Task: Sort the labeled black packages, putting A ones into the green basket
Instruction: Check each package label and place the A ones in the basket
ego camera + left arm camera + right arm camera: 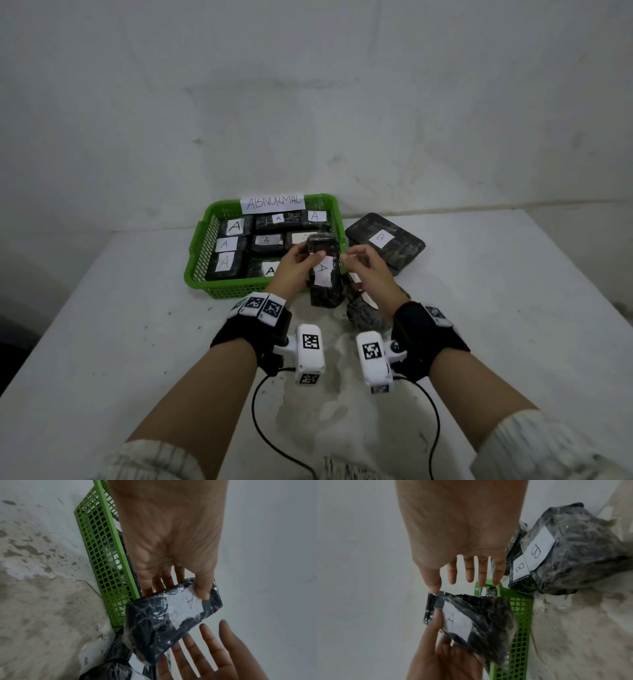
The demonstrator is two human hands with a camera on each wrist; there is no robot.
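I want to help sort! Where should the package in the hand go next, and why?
Probably into the green basket. The left hand holds a black package whose label reads A, and other A packages already lie there. The right hand is open beside it.

Seen from the head, the camera looks forward and down over both forearms to a white table [137, 325] against a wall. The left-wrist camera sits close behind the left hand [171, 534], looking along its fingers at a held package [154, 622] and the green basket [102, 555]. The right-wrist camera looks likewise past the right hand [457, 531]. All three views share that package and the basket's near wall.
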